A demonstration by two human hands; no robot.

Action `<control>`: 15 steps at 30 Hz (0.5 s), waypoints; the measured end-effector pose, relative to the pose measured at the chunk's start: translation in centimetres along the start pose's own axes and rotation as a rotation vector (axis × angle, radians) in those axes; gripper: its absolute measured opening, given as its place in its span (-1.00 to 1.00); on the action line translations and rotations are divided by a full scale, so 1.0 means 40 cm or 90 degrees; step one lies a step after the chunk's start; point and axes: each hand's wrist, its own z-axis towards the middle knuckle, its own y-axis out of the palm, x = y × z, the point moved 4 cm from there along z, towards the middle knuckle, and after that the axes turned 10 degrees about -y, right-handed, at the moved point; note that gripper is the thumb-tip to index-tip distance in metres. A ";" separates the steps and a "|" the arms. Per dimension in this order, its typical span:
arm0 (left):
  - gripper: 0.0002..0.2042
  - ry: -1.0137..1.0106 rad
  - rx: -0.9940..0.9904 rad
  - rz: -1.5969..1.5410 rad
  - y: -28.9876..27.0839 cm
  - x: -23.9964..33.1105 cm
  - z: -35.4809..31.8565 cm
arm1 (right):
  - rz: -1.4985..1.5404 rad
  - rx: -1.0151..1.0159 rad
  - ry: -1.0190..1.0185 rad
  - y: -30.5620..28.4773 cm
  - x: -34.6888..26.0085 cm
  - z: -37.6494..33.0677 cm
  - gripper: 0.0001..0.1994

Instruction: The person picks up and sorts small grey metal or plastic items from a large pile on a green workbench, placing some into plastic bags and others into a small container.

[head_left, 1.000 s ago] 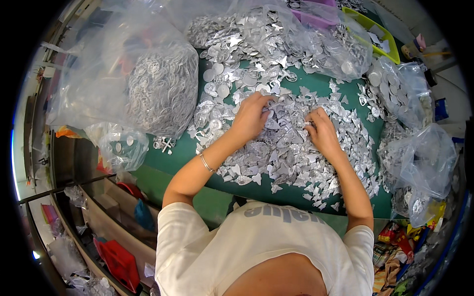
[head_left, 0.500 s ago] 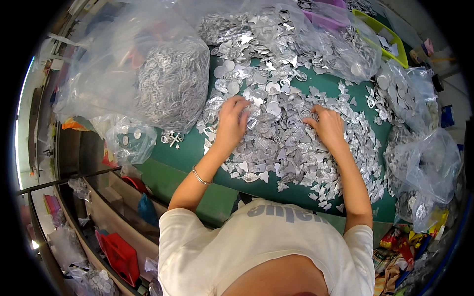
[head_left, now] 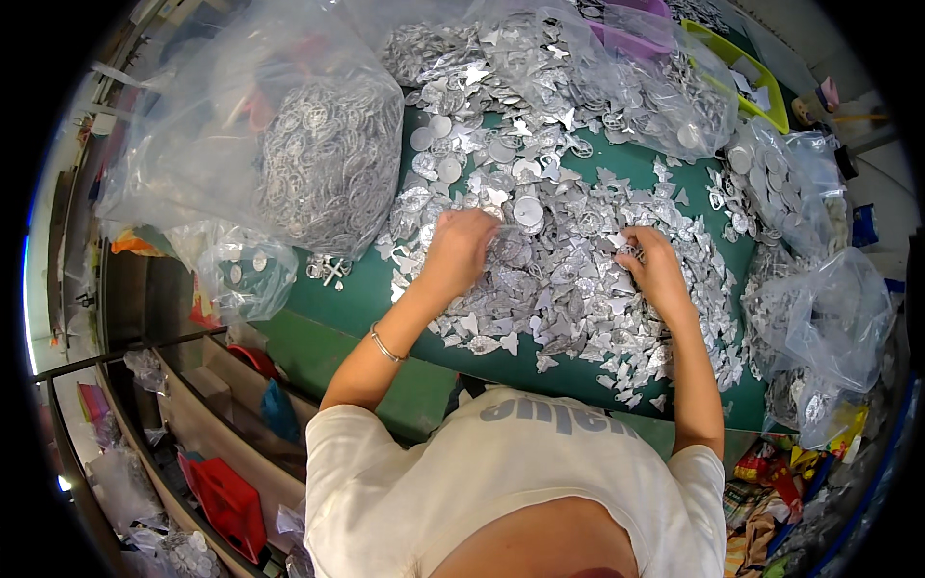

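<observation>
Work surface: green table top (head_left: 366,289), covered across its middle by a loose heap of small flat silver metal pieces (head_left: 568,279), some round, some star- or leaf-shaped.
Left hand (head_left: 461,252): rests palm-down on the left part of the heap, fingers curled into the pieces; whether it pinches any single piece cannot be told. A thin metal bangle (head_left: 383,345) sits on the left forearm.
Right hand (head_left: 655,268): lies on the right part of the heap, fingers bent and drawn together over a few pieces; the exact grip is hidden.
Large clear plastic bag (head_left: 308,144): stands left of the heap, filled with round silver rings.
Small clear plastic bag (head_left: 246,275): lies just below the large one, near the table edge.
Clear bags at right (head_left: 829,318): partly filled with silver pieces, beside the heap.
Yellow-green tray (head_left: 747,82): at the far right corner, behind another clear bag.
</observation>
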 end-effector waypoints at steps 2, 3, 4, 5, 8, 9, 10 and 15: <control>-0.82 -0.003 0.078 -0.015 -0.018 -0.021 0.011 | -0.007 -0.014 0.028 0.001 0.015 -0.012 -0.75; -0.83 -0.031 0.136 -0.028 -0.027 -0.027 0.014 | -0.011 -0.022 0.042 0.000 0.023 -0.015 -0.75; -0.82 -0.048 0.137 -0.049 -0.029 -0.026 0.025 | 0.040 -0.007 0.049 -0.004 0.029 -0.013 -0.74; -0.82 -0.065 0.138 -0.071 -0.031 -0.028 0.038 | 0.091 0.007 0.055 -0.009 0.037 -0.003 -0.74; -0.77 -0.031 0.082 -0.006 -0.004 -0.010 0.070 | 0.175 0.058 0.036 0.010 0.027 0.051 -0.71; -0.75 -0.007 0.055 0.009 0.010 0.017 0.080 | 0.148 0.050 0.027 0.038 0.032 0.069 -0.72; -0.72 0.015 0.030 0.024 0.026 0.036 0.087 | 0.120 0.040 0.018 0.059 0.028 0.081 -0.73; -0.66 0.021 -0.103 0.067 0.077 0.036 0.092 | -0.185 0.000 0.024 0.095 -0.071 0.089 -0.71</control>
